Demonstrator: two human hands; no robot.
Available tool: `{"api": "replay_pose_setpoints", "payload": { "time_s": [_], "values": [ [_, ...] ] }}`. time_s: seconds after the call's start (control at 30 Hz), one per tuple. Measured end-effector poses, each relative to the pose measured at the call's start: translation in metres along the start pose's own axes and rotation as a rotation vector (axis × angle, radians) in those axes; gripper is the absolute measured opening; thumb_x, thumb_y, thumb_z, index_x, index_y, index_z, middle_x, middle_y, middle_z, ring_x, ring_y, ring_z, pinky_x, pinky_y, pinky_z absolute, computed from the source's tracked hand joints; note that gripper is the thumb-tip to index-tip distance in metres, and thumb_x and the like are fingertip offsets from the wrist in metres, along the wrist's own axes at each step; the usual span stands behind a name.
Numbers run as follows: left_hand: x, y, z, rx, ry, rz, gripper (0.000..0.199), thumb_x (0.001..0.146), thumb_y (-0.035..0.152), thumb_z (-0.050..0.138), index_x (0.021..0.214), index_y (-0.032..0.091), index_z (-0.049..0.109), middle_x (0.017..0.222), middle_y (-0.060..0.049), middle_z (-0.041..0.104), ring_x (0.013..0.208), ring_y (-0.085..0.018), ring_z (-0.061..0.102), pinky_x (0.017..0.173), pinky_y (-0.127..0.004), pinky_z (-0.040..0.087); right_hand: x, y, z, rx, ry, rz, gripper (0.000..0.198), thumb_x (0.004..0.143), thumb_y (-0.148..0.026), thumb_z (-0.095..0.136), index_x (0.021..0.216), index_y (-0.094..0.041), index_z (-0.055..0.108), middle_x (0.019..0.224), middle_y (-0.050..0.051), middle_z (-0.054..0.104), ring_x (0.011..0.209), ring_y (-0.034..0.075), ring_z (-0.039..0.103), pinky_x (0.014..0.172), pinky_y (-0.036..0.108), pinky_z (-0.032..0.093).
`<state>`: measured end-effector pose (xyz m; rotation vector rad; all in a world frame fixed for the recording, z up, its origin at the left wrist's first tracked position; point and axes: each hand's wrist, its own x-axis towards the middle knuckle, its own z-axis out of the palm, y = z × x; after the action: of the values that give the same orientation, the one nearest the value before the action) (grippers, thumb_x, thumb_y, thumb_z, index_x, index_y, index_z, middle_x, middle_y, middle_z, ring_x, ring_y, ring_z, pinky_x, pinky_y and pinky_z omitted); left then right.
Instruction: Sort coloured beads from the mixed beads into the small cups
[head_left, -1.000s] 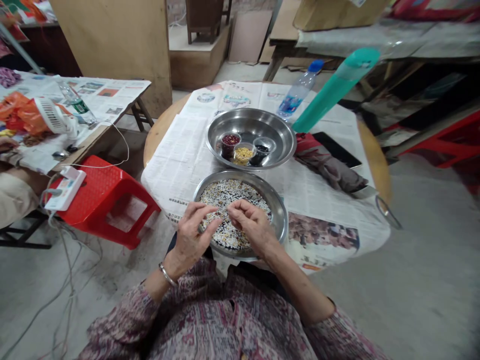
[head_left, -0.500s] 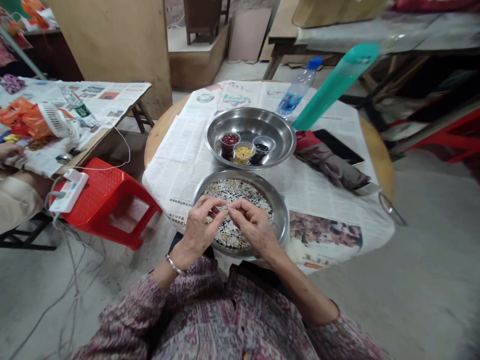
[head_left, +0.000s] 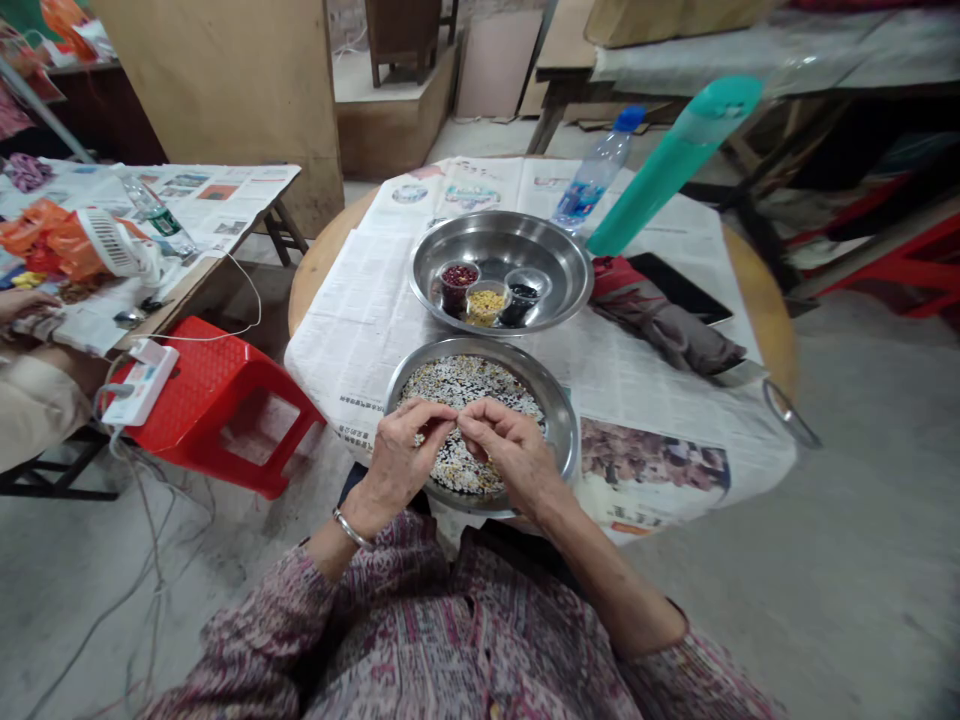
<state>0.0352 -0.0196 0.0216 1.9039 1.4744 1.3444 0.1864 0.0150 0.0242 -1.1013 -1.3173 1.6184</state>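
Over the near metal basin point(head_left: 561, 420), my left hand point(head_left: 401, 450) and my right hand point(head_left: 514, 452) meet fingertip to fingertip. Both are closed in a pinch; whatever lies between the fingers is too small to make out. Mixed white, yellow and dark grains point(head_left: 469, 385) cover the basin's bottom below them. Just behind stands a second metal basin point(head_left: 502, 228). It holds three clear cups: one with dark red beans point(head_left: 459, 278), one with yellow grains point(head_left: 486, 303) and one with black beans point(head_left: 523, 295).
Newspaper point(head_left: 337, 350) covers the round table. A water bottle point(head_left: 596, 170), a green tube-shaped object point(head_left: 675, 165), a folded umbrella point(head_left: 667, 320) and a dark tablet point(head_left: 679, 288) lie or stand at the right. A red stool point(head_left: 217, 390) with a power strip point(head_left: 142, 385) is at the left, near another person's hand point(head_left: 26, 303).
My hands stay over the near basin with only small finger movements; the fingertips are pressed together a little more closely. The view has shifted slightly.
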Motion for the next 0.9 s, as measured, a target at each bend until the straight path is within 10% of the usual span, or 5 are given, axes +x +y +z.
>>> {"api": "replay_pose_setpoints", "payload": {
  "time_s": [0.9],
  "values": [
    [-0.014, -0.003, 0.001, 0.096, -0.041, -0.020, 0.011, 0.089, 0.009, 0.061, 0.088, 0.018, 0.067, 0.082, -0.002, 0.068, 0.074, -0.014, 0.065, 0.072, -0.028, 0.055, -0.003, 0.015, -0.005, 0.066, -0.031, 0.109, 0.033, 0.071, -0.051, 0.076, 0.067, -0.021, 0.064, 0.052, -0.004, 0.052, 0.048, 0.010, 0.040, 0.047, 0.025, 0.030]
  ]
}}
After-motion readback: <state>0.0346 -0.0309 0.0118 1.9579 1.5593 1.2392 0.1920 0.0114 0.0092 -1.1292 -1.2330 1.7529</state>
